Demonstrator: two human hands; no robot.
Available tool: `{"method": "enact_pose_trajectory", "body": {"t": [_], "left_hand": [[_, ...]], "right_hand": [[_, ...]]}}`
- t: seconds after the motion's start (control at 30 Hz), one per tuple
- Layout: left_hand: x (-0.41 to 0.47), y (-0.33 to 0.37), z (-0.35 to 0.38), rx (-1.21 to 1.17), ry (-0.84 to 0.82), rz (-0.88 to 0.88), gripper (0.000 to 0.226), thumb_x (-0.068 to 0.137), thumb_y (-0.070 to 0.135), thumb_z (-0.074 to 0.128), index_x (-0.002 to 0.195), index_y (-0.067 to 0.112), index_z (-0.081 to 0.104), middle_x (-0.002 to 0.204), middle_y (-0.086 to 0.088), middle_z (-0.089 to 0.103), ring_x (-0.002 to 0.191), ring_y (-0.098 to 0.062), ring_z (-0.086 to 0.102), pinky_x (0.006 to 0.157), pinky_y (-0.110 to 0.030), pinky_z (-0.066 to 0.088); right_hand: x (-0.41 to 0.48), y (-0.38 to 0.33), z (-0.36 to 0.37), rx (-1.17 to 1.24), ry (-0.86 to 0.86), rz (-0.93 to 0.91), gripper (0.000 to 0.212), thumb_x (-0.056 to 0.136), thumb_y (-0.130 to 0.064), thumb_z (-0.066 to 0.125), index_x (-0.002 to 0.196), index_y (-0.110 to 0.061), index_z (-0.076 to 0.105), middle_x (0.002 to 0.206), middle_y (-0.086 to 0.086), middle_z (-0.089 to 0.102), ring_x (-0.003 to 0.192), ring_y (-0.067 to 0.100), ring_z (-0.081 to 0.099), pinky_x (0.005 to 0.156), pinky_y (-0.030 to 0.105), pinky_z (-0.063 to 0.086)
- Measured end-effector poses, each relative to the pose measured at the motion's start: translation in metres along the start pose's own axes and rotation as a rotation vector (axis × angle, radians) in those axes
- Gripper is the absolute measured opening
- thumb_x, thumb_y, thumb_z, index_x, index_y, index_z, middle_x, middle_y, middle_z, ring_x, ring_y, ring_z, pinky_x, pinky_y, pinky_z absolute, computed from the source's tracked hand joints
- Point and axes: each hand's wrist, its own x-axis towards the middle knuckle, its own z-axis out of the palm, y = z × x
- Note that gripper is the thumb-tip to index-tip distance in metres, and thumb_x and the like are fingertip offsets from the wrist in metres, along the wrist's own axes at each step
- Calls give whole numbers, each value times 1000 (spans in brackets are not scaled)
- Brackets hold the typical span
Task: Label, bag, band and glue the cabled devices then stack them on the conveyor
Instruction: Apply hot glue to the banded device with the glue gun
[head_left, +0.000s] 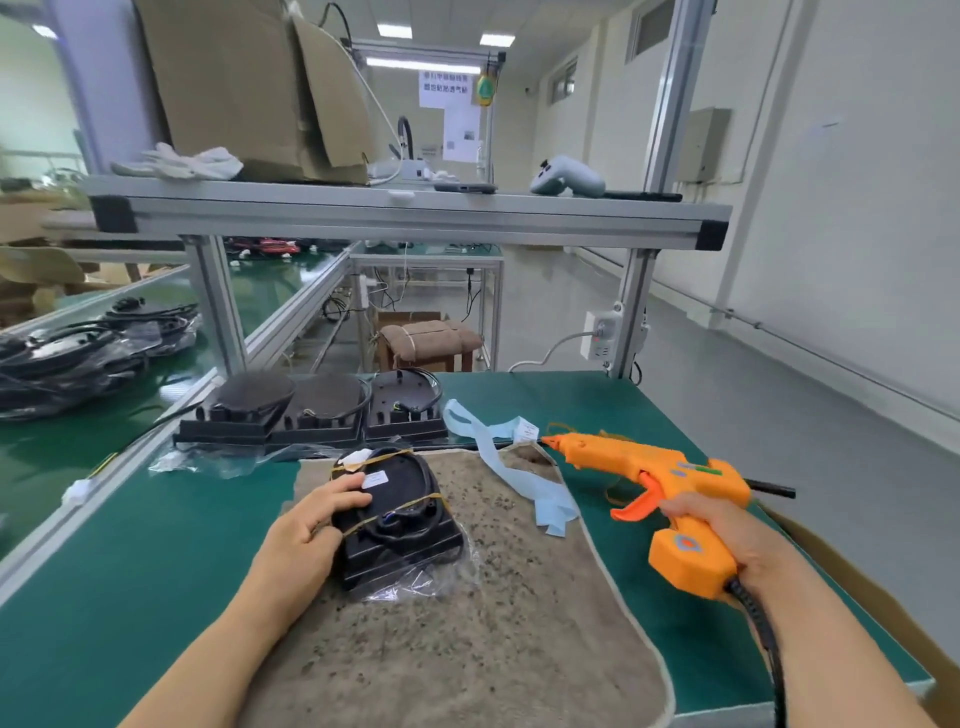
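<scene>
A black cabled device (400, 514) in a clear bag lies on a speckled brown mat (467, 623), with yellow rubber bands round it and a white label on top. My left hand (306, 535) grips its left side, thumb on top near the label. My right hand (727, 540) holds an orange glue gun (654, 483) by its handle, nozzle pointing left, raised to the right of the device. Three more black devices (317, 415) stand in a row at the back of the table. A pile of bagged devices (78, 353) lies on the green conveyor at left.
Light blue label backing strips (514, 467) trail across the mat's far right corner. A clear bag (218, 460) lies left of the mat. A cardboard edge (857, 587) borders the table's right side. An aluminium shelf (405, 213) spans overhead with a box and gloves.
</scene>
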Motion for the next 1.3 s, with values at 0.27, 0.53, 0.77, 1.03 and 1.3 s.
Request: {"method": "enact_pose_trajectory", "body": {"t": [0.27,0.53,0.77,1.03,1.3], "left_hand": [[-2,5,0,-45,-1,-12,57,85,-18,43,98,27,76,126,30,60,125,10,46,97,-4,32],[-3,6,0,17,104,64,30,91,10,66,112,31,68,127,28,58,122,-1,53,102,-25,43],[-3,7,0,117,120,73,27,88,18,72,112,28,68,128,26,56,124,5,49,109,-29,39],[-7,13,0,154,113,92,23,89,17,70,110,27,70,130,20,55,127,0,46,110,-23,34],[-17,20,1,186,0,217,28,81,36,71,109,32,73,127,22,57,128,-3,47,107,-19,36]], "right_hand": [[-36,-32,70,23,-495,-259,52,63,3,66,115,2,59,108,19,73,98,33,73,67,35,62],[-41,-33,94,-174,-651,-349,64,68,-2,69,129,-5,52,112,23,71,105,37,70,77,37,61],[-36,-31,97,-250,-670,-301,61,70,-8,73,128,-8,54,111,24,71,104,39,70,77,40,62],[-38,-28,86,-330,-728,-234,66,69,-15,79,131,-12,55,110,26,70,103,42,70,76,40,61],[-50,-34,72,-458,-784,-212,75,59,-27,85,129,-22,57,108,22,71,103,39,70,78,38,61]]}}
